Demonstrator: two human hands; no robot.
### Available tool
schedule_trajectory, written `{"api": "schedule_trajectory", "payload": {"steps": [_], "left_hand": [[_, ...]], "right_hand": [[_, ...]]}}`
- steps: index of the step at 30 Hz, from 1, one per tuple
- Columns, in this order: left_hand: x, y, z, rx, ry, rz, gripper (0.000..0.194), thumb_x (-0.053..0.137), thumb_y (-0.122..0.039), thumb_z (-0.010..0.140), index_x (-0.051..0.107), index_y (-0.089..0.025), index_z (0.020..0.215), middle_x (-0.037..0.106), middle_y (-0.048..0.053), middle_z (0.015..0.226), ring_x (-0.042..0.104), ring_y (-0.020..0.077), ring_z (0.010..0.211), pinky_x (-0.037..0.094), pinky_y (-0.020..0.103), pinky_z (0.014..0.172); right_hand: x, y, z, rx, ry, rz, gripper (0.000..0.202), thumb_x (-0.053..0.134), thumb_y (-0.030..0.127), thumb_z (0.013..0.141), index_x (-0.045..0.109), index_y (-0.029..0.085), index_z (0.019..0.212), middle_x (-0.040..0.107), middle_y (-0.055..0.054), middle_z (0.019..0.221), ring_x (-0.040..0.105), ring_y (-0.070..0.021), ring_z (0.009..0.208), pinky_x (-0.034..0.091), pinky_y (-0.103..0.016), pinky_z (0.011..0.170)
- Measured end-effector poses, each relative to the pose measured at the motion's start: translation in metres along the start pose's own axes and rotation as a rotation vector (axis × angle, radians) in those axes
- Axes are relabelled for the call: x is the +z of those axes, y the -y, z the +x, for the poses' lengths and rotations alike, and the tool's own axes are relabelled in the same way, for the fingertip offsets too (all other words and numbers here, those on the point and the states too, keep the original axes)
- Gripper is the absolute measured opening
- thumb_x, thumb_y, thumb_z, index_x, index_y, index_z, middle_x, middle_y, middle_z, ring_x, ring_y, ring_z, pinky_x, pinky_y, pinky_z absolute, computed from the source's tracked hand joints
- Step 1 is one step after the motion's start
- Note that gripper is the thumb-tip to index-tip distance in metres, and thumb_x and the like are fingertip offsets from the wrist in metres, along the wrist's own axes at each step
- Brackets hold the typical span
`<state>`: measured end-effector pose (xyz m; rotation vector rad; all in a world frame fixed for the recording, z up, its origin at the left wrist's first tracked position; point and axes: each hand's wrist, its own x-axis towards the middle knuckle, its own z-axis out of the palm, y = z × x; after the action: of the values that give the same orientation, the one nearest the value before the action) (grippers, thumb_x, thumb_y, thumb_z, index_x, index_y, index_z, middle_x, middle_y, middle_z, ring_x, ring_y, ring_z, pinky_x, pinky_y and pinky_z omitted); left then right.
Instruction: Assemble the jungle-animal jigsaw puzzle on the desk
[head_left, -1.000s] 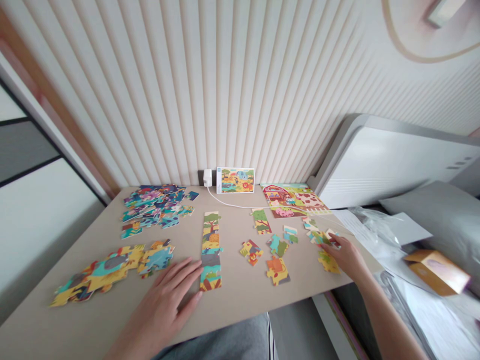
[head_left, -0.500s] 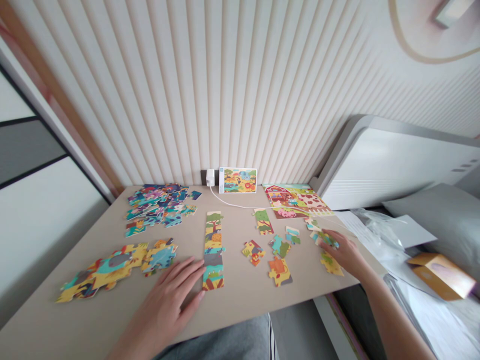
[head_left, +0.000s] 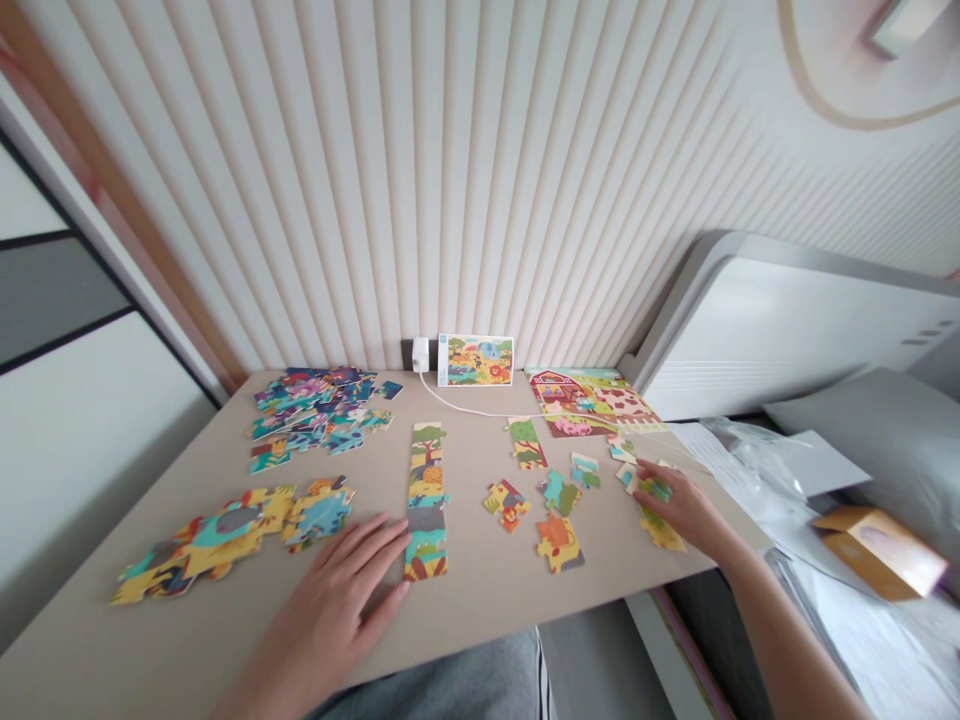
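Note:
My left hand (head_left: 337,590) lies flat on the table, fingers stretched out. Its fingertips touch the left edge of an upright joined strip of jigsaw pieces (head_left: 427,540) with a tree, a grey band and a green animal. At the right, my right hand (head_left: 682,510) reaches over loose jigsaw pieces. Its thumb and forefinger are apart, around a green piece (head_left: 657,488) partly hidden under the hand. Just below lies a yellow-green piece (head_left: 661,528). Several other pieces lie between my hands, among them a lion piece (head_left: 511,508) and an orange-and-yellow one (head_left: 561,545).
A picture card (head_left: 475,361) leans against the ribbed wall beside a white charger (head_left: 421,355), whose cable crosses the table. A farm picture (head_left: 592,402) lies at the back right. A heap of dark pieces (head_left: 315,405) and joined yellow pieces (head_left: 217,535) lie at the left.
My right hand has shifted very slightly left, and its thumb and forefinger look a little farther apart. My left hand and the strip stay put.

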<state>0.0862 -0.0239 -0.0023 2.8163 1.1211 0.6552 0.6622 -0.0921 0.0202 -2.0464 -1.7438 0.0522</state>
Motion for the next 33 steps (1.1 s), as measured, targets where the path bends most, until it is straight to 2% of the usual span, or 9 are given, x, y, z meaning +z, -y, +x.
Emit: {"api": "schedule_trajectory", "payload": {"steps": [5, 9, 14, 20, 25, 30, 33], "left_hand": [[0.000, 0.000, 0.000, 0.011, 0.003, 0.025, 0.053, 0.061, -0.042, 0.099, 0.054, -0.030, 0.150, 0.057, 0.002, 0.153, 0.050, 0.0284, 0.143, 0.046, 0.046, 0.117], [0.000, 0.000, 0.000, 0.024, 0.000, 0.051, 0.054, 0.062, -0.041, 0.099, 0.054, -0.029, 0.151, 0.058, 0.003, 0.152, 0.050, 0.0285, 0.142, 0.046, 0.046, 0.117], [-0.001, 0.000, 0.001, 0.030, -0.003, 0.060, 0.053, 0.062, -0.042, 0.098, 0.055, -0.029, 0.149, 0.058, 0.003, 0.152, 0.051, 0.0285, 0.142, 0.047, 0.045, 0.116], [-0.001, 0.000, 0.000, 0.021, 0.002, 0.046, 0.052, 0.062, -0.042, 0.099, 0.055, -0.030, 0.149, 0.057, 0.003, 0.153, 0.050, 0.0289, 0.143, 0.046, 0.046, 0.117], [-0.002, -0.001, 0.001, 0.004, 0.000, 0.002, 0.052, 0.062, -0.042, 0.098, 0.056, -0.030, 0.149, 0.058, 0.002, 0.152, 0.051, 0.0281, 0.142, 0.045, 0.046, 0.118], [-0.002, -0.002, 0.001, -0.011, -0.009, -0.024, 0.052, 0.063, -0.042, 0.098, 0.057, -0.029, 0.148, 0.060, 0.003, 0.150, 0.052, 0.0280, 0.141, 0.044, 0.045, 0.119], [-0.002, -0.001, 0.001, -0.007, -0.011, -0.016, 0.052, 0.063, -0.042, 0.098, 0.056, -0.029, 0.148, 0.059, 0.003, 0.150, 0.051, 0.0279, 0.141, 0.044, 0.045, 0.119]], "right_hand": [[0.001, 0.015, -0.003, -0.081, 0.072, 0.103, 0.057, 0.067, 0.050, 0.090, 0.061, 0.026, 0.143, 0.074, -0.009, 0.121, 0.070, -0.0319, 0.112, 0.054, -0.048, 0.101], [0.006, 0.028, -0.005, -0.146, 0.044, 0.178, 0.058, 0.067, 0.048, 0.092, 0.057, 0.029, 0.146, 0.073, -0.009, 0.123, 0.068, -0.0302, 0.115, 0.053, -0.047, 0.102], [0.013, 0.046, -0.005, -0.189, -0.008, 0.260, 0.055, 0.066, 0.047, 0.095, 0.056, 0.030, 0.146, 0.068, -0.009, 0.135, 0.063, -0.0310, 0.126, 0.048, -0.049, 0.111], [0.015, 0.065, -0.004, -0.209, 0.110, 0.294, 0.055, 0.068, 0.051, 0.094, 0.060, 0.029, 0.144, 0.069, -0.009, 0.132, 0.062, -0.0312, 0.128, 0.047, -0.051, 0.115], [0.012, 0.051, -0.004, -0.199, 0.112, 0.181, 0.047, 0.068, 0.053, 0.092, 0.070, 0.031, 0.134, 0.063, -0.011, 0.143, 0.059, -0.0344, 0.133, 0.046, -0.054, 0.116], [0.012, 0.035, -0.008, -0.175, 0.149, 0.128, 0.053, 0.065, 0.055, 0.093, 0.065, 0.032, 0.141, 0.061, -0.009, 0.147, 0.057, -0.0350, 0.136, 0.045, -0.055, 0.116], [0.013, 0.031, -0.009, -0.155, 0.109, 0.125, 0.056, 0.065, 0.057, 0.092, 0.064, 0.030, 0.141, 0.063, -0.010, 0.143, 0.059, -0.0346, 0.132, 0.047, -0.054, 0.113]]}}
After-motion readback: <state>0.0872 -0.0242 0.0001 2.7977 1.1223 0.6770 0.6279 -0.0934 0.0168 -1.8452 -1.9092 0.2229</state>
